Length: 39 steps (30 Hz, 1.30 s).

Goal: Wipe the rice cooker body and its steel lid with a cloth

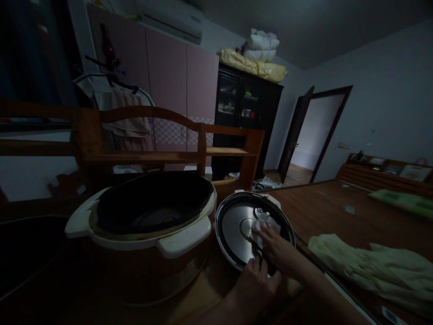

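A round cooker lid (233,221) leans with its metal inner side facing up, beside an open electric cooker (184,239). My left hand (255,277) has its fingers curled over the lid's near rim. On the lid's right half, my right hand (272,243) presses a crumpled white wipe (275,224), whether cloth or paper I cannot tell. The cooker has pale handles and a dark, deep inside. Its outer body is mostly lost in shadow.
A dark round vessel (30,225) stands at the left edge. Behind the cooker rises a wooden shelf rail (152,156). To the right, a wooden bed board (318,212) carries a crumpled pale green cloth (368,266). An open door (297,131) is at the back.
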Each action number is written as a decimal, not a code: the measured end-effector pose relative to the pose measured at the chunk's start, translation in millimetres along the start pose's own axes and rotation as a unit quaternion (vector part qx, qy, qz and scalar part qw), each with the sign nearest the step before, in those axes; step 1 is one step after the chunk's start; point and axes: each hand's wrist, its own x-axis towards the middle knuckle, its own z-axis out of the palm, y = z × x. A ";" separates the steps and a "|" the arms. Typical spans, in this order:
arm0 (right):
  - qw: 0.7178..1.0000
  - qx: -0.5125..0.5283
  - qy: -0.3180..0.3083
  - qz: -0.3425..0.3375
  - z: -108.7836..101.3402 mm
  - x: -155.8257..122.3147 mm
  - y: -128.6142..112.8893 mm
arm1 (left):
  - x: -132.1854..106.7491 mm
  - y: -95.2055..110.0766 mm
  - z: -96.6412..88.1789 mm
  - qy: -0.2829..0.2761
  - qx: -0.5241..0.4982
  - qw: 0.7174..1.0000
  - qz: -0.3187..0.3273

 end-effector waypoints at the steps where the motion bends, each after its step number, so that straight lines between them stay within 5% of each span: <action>1: 1.000 0.004 -0.001 0.008 -0.9 0.4 -1.0 | 0.1 -0.1 -0.5 -0.002 -0.001 1.000 0.003; 13: 0.993 0.031 -0.019 0.109 -10.8 3.7 -9.2 | -0.3 1.4 -1.9 -0.045 0.018 0.999 0.011; 31: 0.996 0.033 -0.014 0.083 -6.4 0.8 -6.9 | -1.8 0.4 1.8 -0.001 0.016 1.000 0.007; 39: 0.994 0.028 -0.025 0.104 -12.6 4.7 -12.5 | -1.7 0.8 -2.6 -0.028 0.012 1.000 0.009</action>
